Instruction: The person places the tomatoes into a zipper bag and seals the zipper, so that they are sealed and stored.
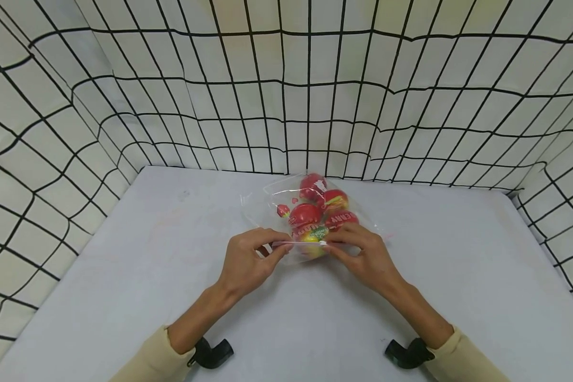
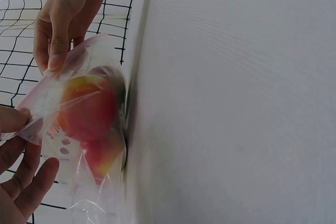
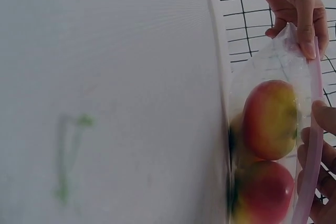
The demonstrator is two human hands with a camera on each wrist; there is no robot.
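A clear zip bag (image 1: pixel 272 204) with strawberry print and red lettering lies on the white table, holding several red-and-yellow apples (image 1: pixel 305 215). Its pink seal strip (image 3: pixel 314 156) is raised toward the person. My left hand (image 1: pixel 248 260) pinches one end of that strip between thumb and fingers. At the small white slider (image 2: pixel 48 72), my right hand (image 1: pixel 363 257) pinches the strip with thumb and forefinger. In the right wrist view two apples (image 3: pixel 270 119) show through the plastic. The lower part of the bag is partly hidden behind the hands.
A white table (image 1: pixel 148 254) spreads around the bag. Black netting (image 1: pixel 310 82) over pale walls rises along the back and both sides. Black curved wrist mounts (image 1: pixel 214 354) sit at both sleeve cuffs. A faint green mark (image 3: pixel 63 192) shows on the tabletop.
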